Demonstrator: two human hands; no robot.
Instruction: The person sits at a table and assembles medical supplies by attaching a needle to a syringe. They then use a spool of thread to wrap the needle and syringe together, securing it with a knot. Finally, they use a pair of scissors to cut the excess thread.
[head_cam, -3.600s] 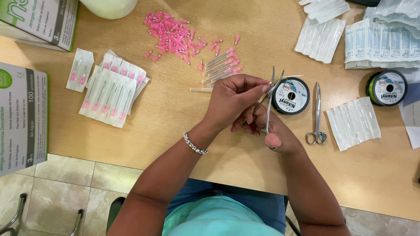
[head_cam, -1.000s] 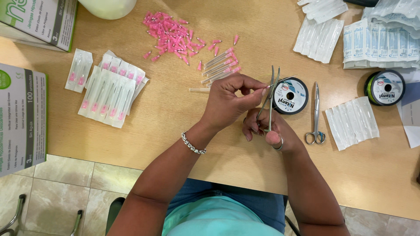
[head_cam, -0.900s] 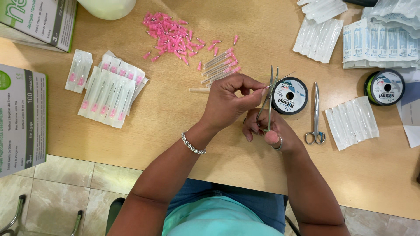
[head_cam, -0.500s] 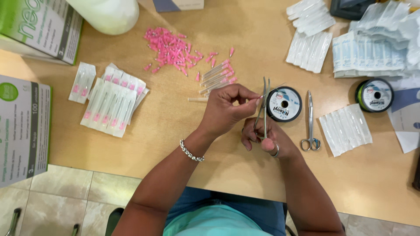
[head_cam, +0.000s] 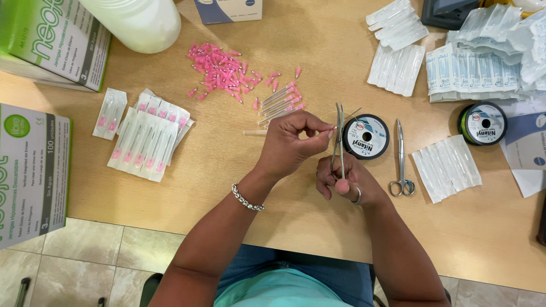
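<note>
Smooth wooden table [head_cam: 170, 199], right hand [head_cam: 347, 185], slim steel forceps [head_cam: 339, 136]

On the table [head_cam: 170, 216], the hands meet near centre: left hand [head_cam: 293, 145], right hand [head_cam: 347, 183] at its 4 o'clock, forceps [head_cam: 339, 133] between them. A spool [head_cam: 365, 136] lies at 3 o'clock of the forceps, scissors [head_cam: 401, 156] beyond it. Caps [head_cam: 224, 71] lie at 11 o'clock, packets [head_cam: 147, 139] at 9 o'clock.

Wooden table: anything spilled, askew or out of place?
Only the small pink plastic caps look spilled: a loose scatter on the wooden table, with strays trailing right. The flat needle packets and the spare steel forceps lie orderly.
</note>
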